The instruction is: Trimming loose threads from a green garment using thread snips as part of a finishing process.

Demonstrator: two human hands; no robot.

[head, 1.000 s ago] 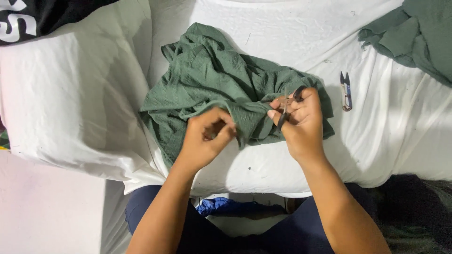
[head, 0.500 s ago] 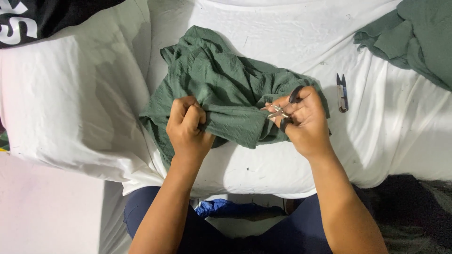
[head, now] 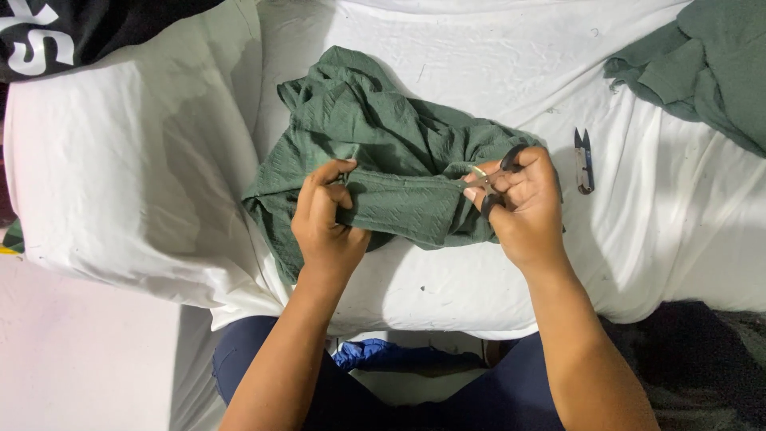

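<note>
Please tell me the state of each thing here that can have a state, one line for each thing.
green garment: crumpled on the white sheet, one edge pulled taut between both hands.
left hand: closed, pinching the garment edge.
right hand: closed on small scissors and fabric.
small scissors: held at the edge; blades mostly hidden.
thread snips: lying free on the sheet.
second green cloth: bunched, untouched.

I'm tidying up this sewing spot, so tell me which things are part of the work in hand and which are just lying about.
In use:
green garment, gripped by left hand
small scissors, held at the fabric by right hand

Lying about:
thread snips on the white sheet
second green cloth
black garment
</note>
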